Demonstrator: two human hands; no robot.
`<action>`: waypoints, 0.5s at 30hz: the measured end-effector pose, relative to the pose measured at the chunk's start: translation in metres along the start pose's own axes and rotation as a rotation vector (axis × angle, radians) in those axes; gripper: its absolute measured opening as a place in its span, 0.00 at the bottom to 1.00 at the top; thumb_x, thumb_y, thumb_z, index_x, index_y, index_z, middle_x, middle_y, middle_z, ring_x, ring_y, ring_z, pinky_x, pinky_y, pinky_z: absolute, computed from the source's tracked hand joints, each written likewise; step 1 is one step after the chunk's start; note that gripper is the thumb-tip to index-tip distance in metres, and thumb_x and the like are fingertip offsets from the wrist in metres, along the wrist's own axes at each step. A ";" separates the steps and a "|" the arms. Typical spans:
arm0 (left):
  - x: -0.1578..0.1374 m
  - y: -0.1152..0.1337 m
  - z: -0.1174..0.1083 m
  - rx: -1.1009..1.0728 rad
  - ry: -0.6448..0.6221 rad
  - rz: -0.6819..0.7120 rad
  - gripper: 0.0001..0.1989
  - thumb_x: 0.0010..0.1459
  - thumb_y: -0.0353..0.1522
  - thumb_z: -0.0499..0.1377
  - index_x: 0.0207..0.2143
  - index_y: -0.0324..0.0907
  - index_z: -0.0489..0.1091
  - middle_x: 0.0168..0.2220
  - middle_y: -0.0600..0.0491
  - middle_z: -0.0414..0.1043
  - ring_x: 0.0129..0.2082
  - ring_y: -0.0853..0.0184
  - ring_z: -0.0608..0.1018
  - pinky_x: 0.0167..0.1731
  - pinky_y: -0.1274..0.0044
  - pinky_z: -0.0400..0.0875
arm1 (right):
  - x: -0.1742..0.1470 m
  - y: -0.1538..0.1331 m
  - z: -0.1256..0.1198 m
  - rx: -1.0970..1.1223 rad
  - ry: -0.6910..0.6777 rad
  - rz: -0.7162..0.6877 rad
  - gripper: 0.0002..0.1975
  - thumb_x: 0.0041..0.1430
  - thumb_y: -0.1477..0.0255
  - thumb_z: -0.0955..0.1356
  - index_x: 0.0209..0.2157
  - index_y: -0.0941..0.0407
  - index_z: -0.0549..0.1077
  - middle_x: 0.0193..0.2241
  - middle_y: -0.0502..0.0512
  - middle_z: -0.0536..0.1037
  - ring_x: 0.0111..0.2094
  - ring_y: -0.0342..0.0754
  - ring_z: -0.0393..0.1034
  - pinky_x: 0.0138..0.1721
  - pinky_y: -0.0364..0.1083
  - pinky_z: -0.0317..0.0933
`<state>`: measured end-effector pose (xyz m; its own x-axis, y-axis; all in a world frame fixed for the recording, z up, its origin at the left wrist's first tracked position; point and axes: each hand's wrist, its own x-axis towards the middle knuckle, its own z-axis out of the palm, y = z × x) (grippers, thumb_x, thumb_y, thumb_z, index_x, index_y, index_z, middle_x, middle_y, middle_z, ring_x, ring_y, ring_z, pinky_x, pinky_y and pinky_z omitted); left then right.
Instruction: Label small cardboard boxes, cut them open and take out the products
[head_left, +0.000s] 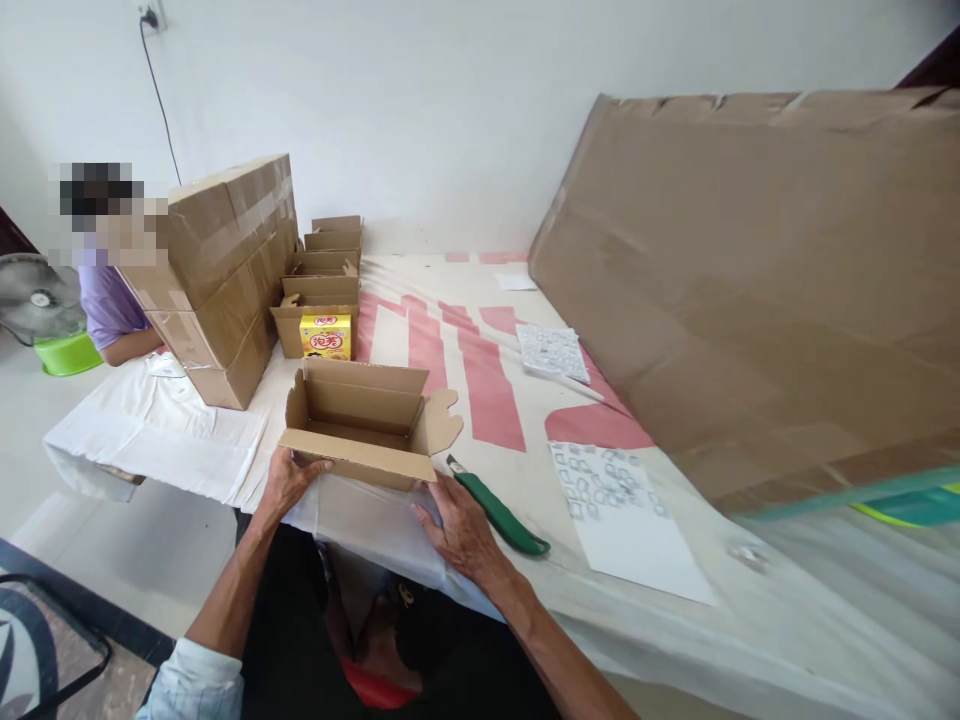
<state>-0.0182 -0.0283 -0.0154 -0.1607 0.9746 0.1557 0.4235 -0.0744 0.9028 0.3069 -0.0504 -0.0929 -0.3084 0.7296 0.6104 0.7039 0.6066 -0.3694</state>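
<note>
An open cardboard box (360,455) sits near the table's front edge, its flaps raised and its inside bare. My left hand (289,482) grips its near left corner, the thumb lying along the front wall. At the near right corner my right hand (459,525) holds the same box, with some fingertips hidden against it. Just right of that hand lies a green utility knife (501,512), its blade end pointing toward the box. Behind the box stands a small yellow printed carton (326,336).
Several open cardboard boxes (322,290) line up toward the wall, beside a stack of taped cartons (225,270). A person in a purple sleeve (112,305) sits behind the stack. Label sheets (622,530) lie at right, below a large brown carton (765,280).
</note>
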 end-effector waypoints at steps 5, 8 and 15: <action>-0.001 -0.007 -0.001 -0.014 0.037 0.021 0.21 0.49 0.43 0.78 0.42 0.43 0.81 0.45 0.44 0.85 0.49 0.49 0.85 0.53 0.60 0.80 | 0.002 0.000 0.000 0.008 -0.028 -0.007 0.27 0.75 0.66 0.64 0.72 0.53 0.65 0.60 0.67 0.80 0.56 0.64 0.78 0.58 0.63 0.74; -0.001 -0.013 0.000 -0.022 0.040 0.016 0.22 0.50 0.43 0.77 0.43 0.43 0.80 0.45 0.44 0.85 0.47 0.50 0.85 0.50 0.61 0.80 | 0.002 0.000 -0.001 0.024 -0.066 0.000 0.30 0.74 0.67 0.65 0.74 0.53 0.62 0.62 0.68 0.79 0.58 0.65 0.77 0.59 0.64 0.74; 0.020 -0.021 -0.018 0.024 0.139 0.024 0.27 0.45 0.46 0.78 0.44 0.44 0.77 0.44 0.46 0.83 0.46 0.52 0.83 0.47 0.63 0.79 | 0.033 -0.008 0.005 0.139 -0.134 0.025 0.33 0.72 0.69 0.64 0.76 0.55 0.59 0.66 0.69 0.76 0.65 0.62 0.74 0.63 0.62 0.73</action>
<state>-0.0460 -0.0113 -0.0245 -0.2717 0.9337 0.2332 0.4497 -0.0910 0.8885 0.2884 -0.0295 -0.0731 -0.3807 0.7750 0.5045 0.6201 0.6187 -0.4824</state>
